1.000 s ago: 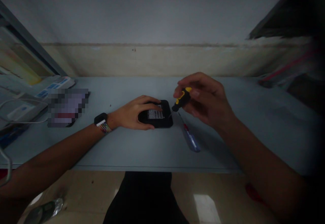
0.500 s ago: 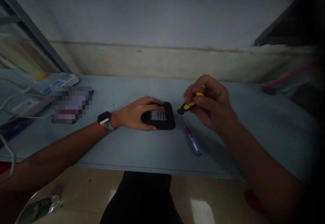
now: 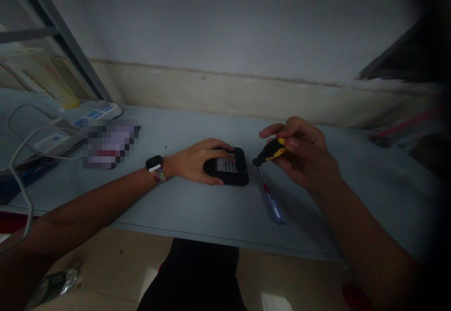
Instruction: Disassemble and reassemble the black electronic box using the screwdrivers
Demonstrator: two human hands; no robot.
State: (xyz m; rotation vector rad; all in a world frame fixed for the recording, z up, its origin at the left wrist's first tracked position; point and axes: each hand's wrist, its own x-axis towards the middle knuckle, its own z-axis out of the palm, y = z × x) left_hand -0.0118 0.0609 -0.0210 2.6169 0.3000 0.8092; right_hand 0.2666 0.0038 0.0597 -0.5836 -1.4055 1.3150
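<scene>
A flat black device [image 3: 241, 164] with rounded corners and a printed white label lies on the table. My left hand [image 3: 199, 160] is laid across its left part, thumb along the near edge and fingers over the top and far edge, gripping it. In my right hand [image 3: 303, 153] is a screwdriver [image 3: 270, 151] with a black and yellow handle, pinched between thumb and fingers, with the index finger lifted off. Its thin shaft slants down to the device's right end; whether the tip sits in a screw cannot be made out. Close by lies a second screwdriver [image 3: 274, 205] with a clear bluish handle.
On the left of the table [image 3: 197, 217] are a blurred-out flat item [image 3: 111, 144], a white power strip [image 3: 58, 138] and a looping white cable [image 3: 21, 179]. A wall [image 3: 225, 90] stands behind. A bottle [image 3: 52, 285] is on the floor at lower left.
The view has shifted slightly, moving everything a little right and down. My right fingers have shifted on the yellow and black handle, which looks turned. My left hand stays on the device.
</scene>
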